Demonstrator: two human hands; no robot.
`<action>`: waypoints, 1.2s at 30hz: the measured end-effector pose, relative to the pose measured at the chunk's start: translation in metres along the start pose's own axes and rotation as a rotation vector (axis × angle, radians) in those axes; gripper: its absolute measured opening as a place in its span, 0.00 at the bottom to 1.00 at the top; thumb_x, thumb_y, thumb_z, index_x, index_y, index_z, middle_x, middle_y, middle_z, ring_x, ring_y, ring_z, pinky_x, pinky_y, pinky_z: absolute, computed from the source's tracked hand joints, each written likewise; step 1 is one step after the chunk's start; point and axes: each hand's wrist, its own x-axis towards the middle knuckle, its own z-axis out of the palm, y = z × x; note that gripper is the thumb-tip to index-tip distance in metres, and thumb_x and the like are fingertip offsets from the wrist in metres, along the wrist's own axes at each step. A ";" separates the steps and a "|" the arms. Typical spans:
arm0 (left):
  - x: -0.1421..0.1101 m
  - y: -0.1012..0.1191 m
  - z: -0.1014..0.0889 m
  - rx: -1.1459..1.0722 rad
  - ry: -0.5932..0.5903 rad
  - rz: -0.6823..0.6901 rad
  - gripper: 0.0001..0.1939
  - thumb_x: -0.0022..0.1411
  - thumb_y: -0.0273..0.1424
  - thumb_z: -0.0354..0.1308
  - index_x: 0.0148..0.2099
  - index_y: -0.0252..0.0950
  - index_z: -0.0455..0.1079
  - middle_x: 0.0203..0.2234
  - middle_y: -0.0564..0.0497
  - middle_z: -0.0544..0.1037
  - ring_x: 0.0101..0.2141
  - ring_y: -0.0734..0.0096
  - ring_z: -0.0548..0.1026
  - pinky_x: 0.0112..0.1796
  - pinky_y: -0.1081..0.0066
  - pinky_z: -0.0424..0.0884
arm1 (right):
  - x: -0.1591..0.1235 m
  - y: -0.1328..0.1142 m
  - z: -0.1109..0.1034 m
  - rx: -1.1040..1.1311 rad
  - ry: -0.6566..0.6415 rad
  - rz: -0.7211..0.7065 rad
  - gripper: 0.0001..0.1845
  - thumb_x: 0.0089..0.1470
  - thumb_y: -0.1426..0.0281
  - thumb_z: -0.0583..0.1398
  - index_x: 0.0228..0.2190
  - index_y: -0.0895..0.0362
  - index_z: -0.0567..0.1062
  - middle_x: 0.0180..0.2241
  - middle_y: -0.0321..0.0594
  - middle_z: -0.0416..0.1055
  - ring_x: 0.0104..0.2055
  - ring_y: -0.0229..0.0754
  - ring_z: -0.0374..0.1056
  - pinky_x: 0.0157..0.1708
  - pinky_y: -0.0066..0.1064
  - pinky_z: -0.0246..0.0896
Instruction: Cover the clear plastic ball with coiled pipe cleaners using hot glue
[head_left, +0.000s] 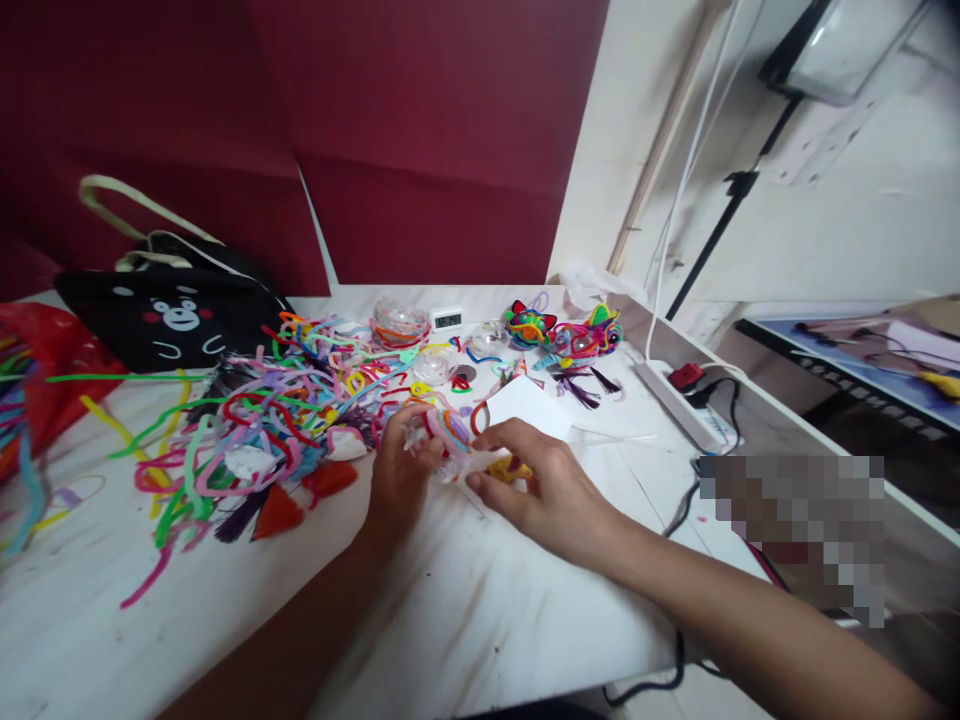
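Note:
My left hand (pixel 397 475) is closed around a clear plastic ball (pixel 450 430) wound with pink, orange and purple pipe cleaners. From the other side, my right hand (pixel 551 490) has its thumb and forefinger curved against the ball's right edge. A reddish-brown loop (pixel 480 416) rises beside the right forefinger. Something yellow (pixel 513 467) shows between the right fingers; whether it is held cannot be made out. Behind the hands lie a white sheet of paper (pixel 536 403) and a clear plastic half-shell (pixel 435 364).
A tangled heap of pipe cleaners (pixel 247 430) with tassels covers the left of the table. Behind it stands a black bag (pixel 180 320). Finished-looking colourful balls (pixel 529 325), a small digital clock (pixel 448 319) and stacked clear shells (pixel 400 325) line the back. A power strip (pixel 682 405) lies right.

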 end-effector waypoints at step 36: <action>-0.009 0.008 0.005 0.047 -0.098 0.020 0.24 0.54 0.40 0.71 0.53 0.43 0.72 0.45 0.52 0.82 0.46 0.56 0.82 0.50 0.57 0.77 | 0.017 0.022 0.033 0.176 0.202 -0.005 0.08 0.56 0.64 0.68 0.33 0.51 0.75 0.37 0.36 0.75 0.37 0.42 0.72 0.37 0.34 0.70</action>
